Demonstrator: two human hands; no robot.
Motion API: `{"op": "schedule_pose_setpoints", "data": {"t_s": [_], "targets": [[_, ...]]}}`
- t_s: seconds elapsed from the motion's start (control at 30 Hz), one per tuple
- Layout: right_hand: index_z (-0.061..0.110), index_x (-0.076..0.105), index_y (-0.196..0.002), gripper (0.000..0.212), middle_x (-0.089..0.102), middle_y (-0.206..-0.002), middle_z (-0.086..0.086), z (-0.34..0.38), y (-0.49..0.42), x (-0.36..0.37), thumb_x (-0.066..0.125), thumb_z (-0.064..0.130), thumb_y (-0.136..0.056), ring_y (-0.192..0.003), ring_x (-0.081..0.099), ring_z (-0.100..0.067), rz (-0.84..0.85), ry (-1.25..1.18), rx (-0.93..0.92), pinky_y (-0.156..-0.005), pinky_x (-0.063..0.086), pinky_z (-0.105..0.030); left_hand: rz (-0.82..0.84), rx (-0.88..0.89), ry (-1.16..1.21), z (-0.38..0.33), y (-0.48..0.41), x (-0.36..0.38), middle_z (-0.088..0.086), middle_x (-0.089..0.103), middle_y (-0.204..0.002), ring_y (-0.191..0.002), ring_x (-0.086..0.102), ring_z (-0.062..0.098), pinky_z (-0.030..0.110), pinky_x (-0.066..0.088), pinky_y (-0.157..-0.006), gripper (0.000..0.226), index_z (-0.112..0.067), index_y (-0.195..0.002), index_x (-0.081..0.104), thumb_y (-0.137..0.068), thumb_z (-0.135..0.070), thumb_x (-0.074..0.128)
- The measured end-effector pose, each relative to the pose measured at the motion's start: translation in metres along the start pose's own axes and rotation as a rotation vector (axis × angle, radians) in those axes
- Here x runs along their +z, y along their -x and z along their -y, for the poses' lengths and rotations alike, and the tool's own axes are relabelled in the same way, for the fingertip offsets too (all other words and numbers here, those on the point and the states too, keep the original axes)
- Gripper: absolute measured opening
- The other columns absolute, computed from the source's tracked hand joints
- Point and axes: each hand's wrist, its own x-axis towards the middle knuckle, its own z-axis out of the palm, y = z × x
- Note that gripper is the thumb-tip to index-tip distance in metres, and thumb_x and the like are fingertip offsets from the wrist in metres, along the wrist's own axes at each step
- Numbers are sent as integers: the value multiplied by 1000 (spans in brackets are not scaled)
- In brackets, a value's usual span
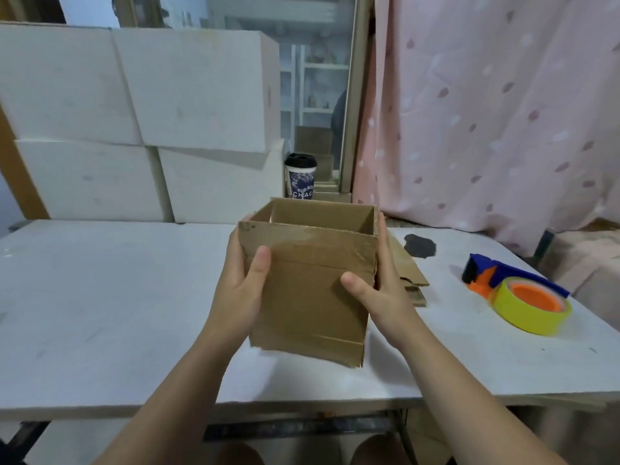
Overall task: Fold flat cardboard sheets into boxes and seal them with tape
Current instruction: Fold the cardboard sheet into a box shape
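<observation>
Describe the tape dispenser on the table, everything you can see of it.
The tape dispenser lies on the white table, near its right edge, to the right of the cardboard box that both hands hold. Neither hand touches it. It looks like plastic: a blue body with a dark front end pointing away from the camera, and orange parts beneath. A roll of yellow tape sits on its orange hub at the nearer end, lying flat against the tabletop. Nothing else rests on or against it.
</observation>
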Motion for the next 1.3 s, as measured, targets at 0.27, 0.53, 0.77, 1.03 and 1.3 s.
{"op": "schedule_pose_setpoints", "data": {"t_s": [0.27,0.53,0.77,1.03,1.3], "targets": [[45,49,-131,60,49,-140,5,-11,-8,-9,64,51,-73,-128,47,-6,38,-32,-59,-109,39,-39,58,128,-137,11,-7,-3,-16,39,-145,-131,38,1,17,35,-102,53,-53,-131,42,-79,-60,36],[52,67,-99,36,64,-117,8,-1,-8,-8,58,70,-69,-115,57,-6,42,-75,11,-90,44,-16,-34,76,-89,13,-8,6,-14,53,-133,-117,49,-3,11,40,-93,39,-44,-119,53,-83,-50,39],[49,40,-125,63,54,-131,7,-7,-2,6,61,46,-67,-122,51,-10,-106,-248,-21,-103,41,-35,-62,-10,102,11,-6,9,-32,44,-134,-125,41,-9,14,36,-98,57,-45,-130,36,-79,-22,45],[44,55,-113,51,59,-123,9,-4,-6,0,66,38,-64,-116,55,-16,-58,-313,51,-97,43,-36,-52,-104,27,1,-7,12,-23,47,-128,-119,41,-10,8,33,-93,51,-42,-134,36,-93,-12,40],[28,66,-73,11,61,-115,22,14,0,11,59,27,-82,-125,45,0,-230,-145,156,-101,32,-24,-145,-65,-136,0,-3,14,-18,52,-127,-116,43,-10,5,29,-96,37,-26,-88,71,-83,-23,34]]}}
